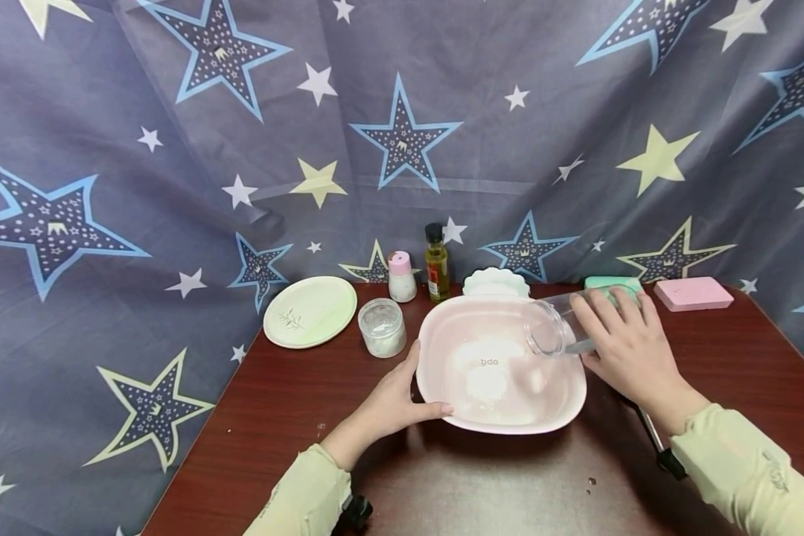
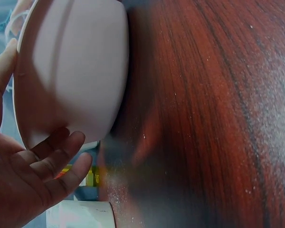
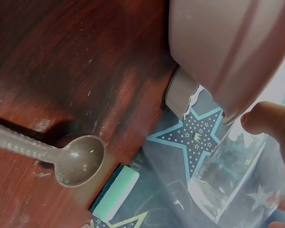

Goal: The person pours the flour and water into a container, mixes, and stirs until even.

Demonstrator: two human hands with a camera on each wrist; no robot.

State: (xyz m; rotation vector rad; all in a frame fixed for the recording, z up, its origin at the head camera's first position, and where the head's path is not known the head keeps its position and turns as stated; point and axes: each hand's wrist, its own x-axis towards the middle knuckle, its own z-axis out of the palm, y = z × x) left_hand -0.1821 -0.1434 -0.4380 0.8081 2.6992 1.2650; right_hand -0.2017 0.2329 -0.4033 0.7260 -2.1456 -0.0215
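Observation:
A pale pink basin point(image 1: 455, 387), marked "bdo" inside, is tipped toward me at the middle of the table. My left hand point(image 1: 385, 402) grips its left rim, thumb over the near edge; the left wrist view shows the fingers against the basin's outer side point(image 2: 85, 71). My right hand point(image 1: 626, 353) holds a clear jar point(image 1: 552, 327) lying almost level, its mouth over the basin's right part. Some liquid appears along the jar's lower side. In the right wrist view the thumb presses the clear jar point(image 3: 228, 171) beside the basin's rim.
Behind stand a green-white plate point(image 1: 311, 313), an open glass jar point(image 1: 383, 327) with white contents, a pink-capped shaker point(image 1: 401, 277), an oil bottle point(image 1: 436, 264) and a scalloped white dish point(image 1: 496, 283). A green sponge point(image 3: 116, 192), pink block point(image 1: 693, 294) and grey-brown spoon point(image 3: 80, 161) lie on the right.

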